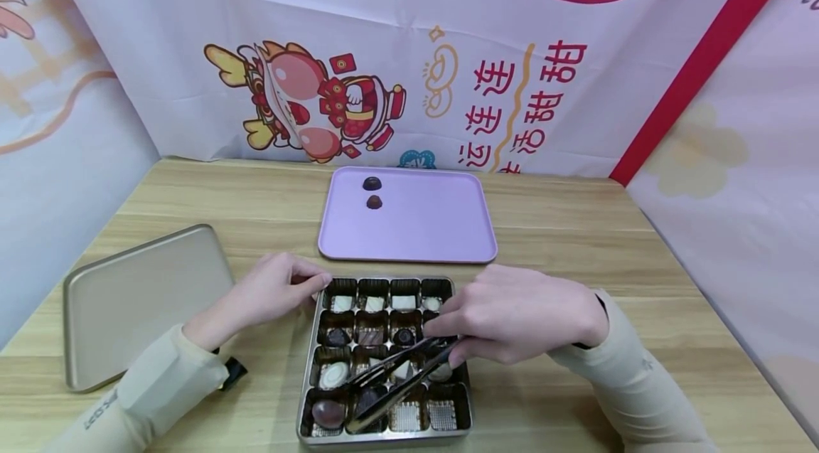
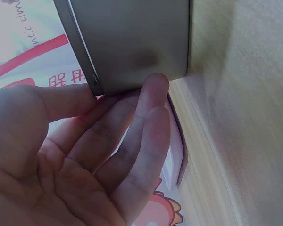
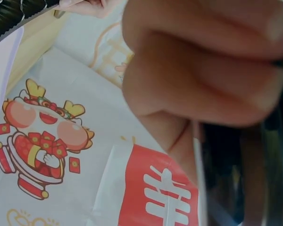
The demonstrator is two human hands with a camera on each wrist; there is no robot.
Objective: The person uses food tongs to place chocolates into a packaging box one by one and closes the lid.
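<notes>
A metal tin [image 1: 466, 403] holds chocolates in a dark divided insert. My right hand [image 1: 512, 314] grips metal tongs [image 1: 409, 383] over it. The tongs' spread tips are either side of a dark chocolate [image 1: 370, 400] in the front row, second compartment from the left; contact cannot be told. My left hand [image 1: 275, 286] holds the tin's far left corner, thumb at the rim and fingers bent around the side, as the left wrist view shows. A round brown chocolate [image 1: 328, 414] sits in the front left compartment. In the right wrist view, fingers [image 3: 203, 80] curl round the tongs.
Behind the tin lies a lilac tray [image 1: 422, 225] bearing two dark chocolates [image 1: 372, 183]. A flat metal lid [image 1: 147, 304] rests on the wooden table [image 1: 576, 240] at left, beside my left forearm. Printed cloth [image 1: 397, 26] walls the back and sides.
</notes>
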